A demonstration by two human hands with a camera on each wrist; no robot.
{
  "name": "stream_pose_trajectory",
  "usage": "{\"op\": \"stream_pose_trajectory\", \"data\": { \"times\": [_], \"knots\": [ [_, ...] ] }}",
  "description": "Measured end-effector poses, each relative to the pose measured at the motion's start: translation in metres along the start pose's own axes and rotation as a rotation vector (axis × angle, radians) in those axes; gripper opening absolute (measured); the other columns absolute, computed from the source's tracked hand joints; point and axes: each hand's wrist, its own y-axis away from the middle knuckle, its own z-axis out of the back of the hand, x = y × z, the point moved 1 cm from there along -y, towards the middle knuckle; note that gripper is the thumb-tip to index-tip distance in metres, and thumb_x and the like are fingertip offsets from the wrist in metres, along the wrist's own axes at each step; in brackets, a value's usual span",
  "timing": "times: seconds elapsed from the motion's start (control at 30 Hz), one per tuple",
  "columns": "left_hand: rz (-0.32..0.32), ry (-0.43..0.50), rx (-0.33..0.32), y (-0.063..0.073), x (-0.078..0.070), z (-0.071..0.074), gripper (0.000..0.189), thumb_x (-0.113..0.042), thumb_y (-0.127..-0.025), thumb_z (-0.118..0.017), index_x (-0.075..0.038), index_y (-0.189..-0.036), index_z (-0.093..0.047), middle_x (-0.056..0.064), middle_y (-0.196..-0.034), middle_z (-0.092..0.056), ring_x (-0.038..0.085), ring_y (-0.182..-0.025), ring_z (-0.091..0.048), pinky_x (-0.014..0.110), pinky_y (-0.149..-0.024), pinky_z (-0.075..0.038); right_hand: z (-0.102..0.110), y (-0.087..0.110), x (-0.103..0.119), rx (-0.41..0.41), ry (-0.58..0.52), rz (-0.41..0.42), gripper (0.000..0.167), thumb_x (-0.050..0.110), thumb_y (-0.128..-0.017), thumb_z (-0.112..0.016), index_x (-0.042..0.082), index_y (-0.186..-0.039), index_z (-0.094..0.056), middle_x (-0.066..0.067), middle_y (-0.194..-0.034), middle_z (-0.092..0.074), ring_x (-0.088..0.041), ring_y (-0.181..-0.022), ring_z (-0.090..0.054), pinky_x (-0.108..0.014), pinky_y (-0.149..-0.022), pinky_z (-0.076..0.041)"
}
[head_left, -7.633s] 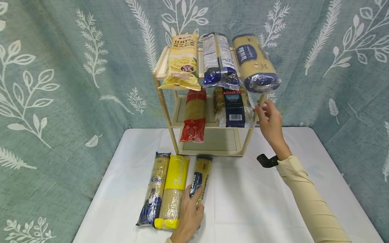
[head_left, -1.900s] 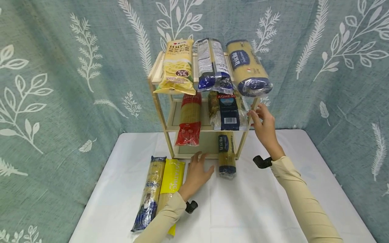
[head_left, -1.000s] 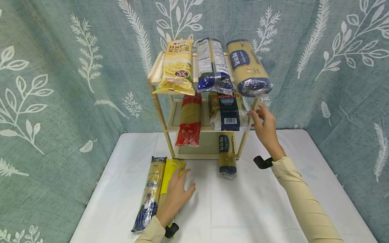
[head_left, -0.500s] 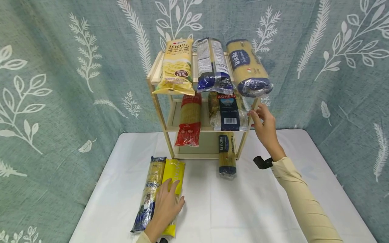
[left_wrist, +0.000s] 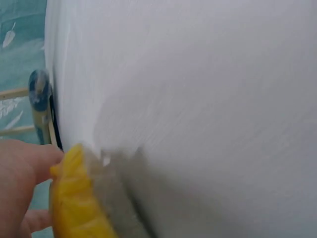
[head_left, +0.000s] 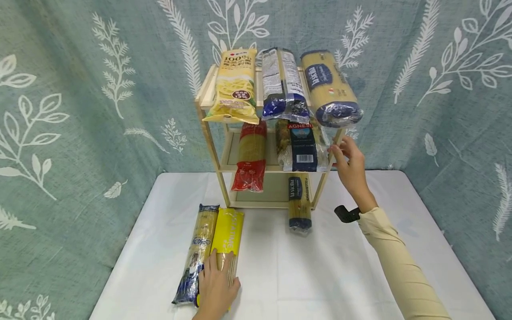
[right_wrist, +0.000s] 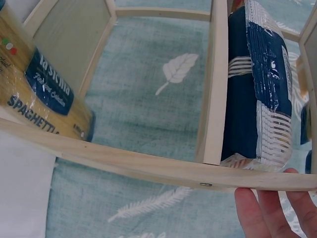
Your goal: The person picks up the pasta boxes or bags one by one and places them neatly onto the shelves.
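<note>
My left hand [head_left: 217, 286] lies over the lower part of a yellow-labelled spaghetti pack [head_left: 228, 233] on the table, fingers along it and thumb at its right side. In the left wrist view, the thumb and a finger border the pack's yellow end [left_wrist: 79, 198]. Beside it lies a blue-ended spaghetti pack [head_left: 198, 249]. My right hand [head_left: 352, 166] grips the right front post of a three-tier wooden rack [head_left: 210, 142]; its fingertips [right_wrist: 267, 210] show at the post in the right wrist view.
On the top tier sit a yellow noodle bag [head_left: 236, 84], a blue-and-white pasta bag [head_left: 283, 84] and a La Sicilia pack [head_left: 330, 86]. The middle tier holds a red pack [head_left: 252, 155] and an Agnesi bag [head_left: 302, 146]. Another La Sicilia spaghetti pack [head_left: 299, 202] juts from the bottom tier.
A La Sicilia spaghetti pack went from the table to the bottom tier's right side. My left hand left it and came back down-left onto the yellow-labelled pack. The right hand stayed on the post.
</note>
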Motion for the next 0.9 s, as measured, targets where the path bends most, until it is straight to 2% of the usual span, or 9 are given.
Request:
{"op": "stream_pose_trajectory", "data": {
  "times": [0.07, 0.17, 0.27, 0.4, 0.57, 0.7, 0.83, 0.9],
  "knots": [
    [-0.013, -0.029, 0.0, 0.003, -0.001, -0.001, 0.07, -0.033, -0.073, -0.072, -0.017, -0.138, -0.05, 0.029, -0.142, -0.033, 0.045, -0.123, -0.037, 0.055, -0.083, -0.041, 0.0, 0.0, 0.0, -0.002, -0.005, 0.006, 0.025, 0.003, -0.099, -0.048, -0.009, -0.12, -0.052, -0.031, -0.096, -0.061, -0.044, -0.089, -0.06, -0.009, -0.056, -0.049],
    [-0.028, -0.023, -0.007, 0.006, -0.001, -0.002, 0.072, -0.031, -0.073, -0.072, -0.018, -0.14, -0.049, 0.027, -0.145, -0.032, 0.046, -0.126, -0.035, 0.058, -0.086, -0.04, 0.001, 0.0, 0.0, -0.01, -0.003, 0.009, 0.024, 0.003, -0.099, -0.048, -0.009, -0.119, -0.052, -0.031, -0.096, -0.061, -0.045, -0.088, -0.06, -0.006, -0.055, -0.046],
    [-0.034, 0.019, -0.01, 0.01, 0.0, -0.006, 0.072, -0.029, -0.074, -0.072, -0.018, -0.141, -0.047, 0.023, -0.148, -0.029, 0.048, -0.131, -0.029, 0.062, -0.093, -0.037, 0.001, 0.0, 0.0, -0.014, 0.01, 0.013, 0.024, 0.003, -0.099, -0.048, -0.009, -0.119, -0.052, -0.03, -0.095, -0.062, -0.044, -0.087, -0.061, -0.007, -0.055, -0.047],
    [-0.04, 0.063, -0.013, 0.015, -0.001, -0.013, 0.073, -0.027, -0.074, -0.071, -0.021, -0.142, -0.046, 0.02, -0.151, -0.026, 0.047, -0.134, -0.025, 0.066, -0.099, -0.031, 0.0, 0.0, 0.0, -0.015, 0.019, 0.018, 0.023, 0.003, -0.099, -0.048, -0.009, -0.118, -0.052, -0.029, -0.095, -0.062, -0.044, -0.087, -0.061, -0.014, -0.054, -0.052],
    [-0.051, 0.066, -0.06, 0.019, -0.009, -0.017, 0.069, -0.027, -0.076, -0.072, -0.022, -0.141, -0.047, 0.017, -0.15, -0.028, 0.046, -0.132, -0.028, 0.069, -0.092, -0.035, -0.001, 0.0, -0.001, -0.018, 0.012, 0.016, 0.023, 0.003, -0.098, -0.049, -0.009, -0.118, -0.053, -0.029, -0.095, -0.062, -0.043, -0.088, -0.062, -0.02, -0.054, -0.054],
    [-0.045, 0.088, -0.117, 0.018, -0.013, -0.019, 0.067, -0.021, -0.074, -0.074, -0.02, -0.137, -0.052, 0.019, -0.148, -0.032, 0.045, -0.128, -0.033, 0.066, -0.086, -0.04, -0.002, 0.0, -0.002, -0.014, 0.008, 0.016, 0.024, 0.003, -0.099, -0.049, -0.008, -0.119, -0.053, -0.029, -0.096, -0.062, -0.043, -0.088, -0.062, -0.024, -0.055, -0.056],
    [-0.039, 0.116, -0.149, 0.016, -0.015, -0.019, 0.065, -0.014, -0.071, -0.072, -0.018, -0.133, -0.056, 0.019, -0.145, -0.035, 0.041, -0.124, -0.036, 0.062, -0.082, -0.041, -0.002, 0.0, -0.002, -0.018, 0.019, 0.017, 0.024, 0.004, -0.099, -0.049, -0.008, -0.119, -0.053, -0.029, -0.096, -0.063, -0.043, -0.087, -0.062, -0.024, -0.055, -0.055],
    [-0.039, 0.136, -0.165, 0.016, -0.015, -0.018, 0.064, -0.01, -0.069, -0.071, -0.018, -0.131, -0.057, 0.018, -0.144, -0.037, 0.039, -0.123, -0.038, 0.06, -0.08, -0.041, -0.002, 0.0, -0.001, -0.02, 0.019, 0.015, 0.024, 0.004, -0.099, -0.049, -0.008, -0.119, -0.053, -0.029, -0.096, -0.063, -0.043, -0.087, -0.062, -0.019, -0.054, -0.054]
  ]
}}
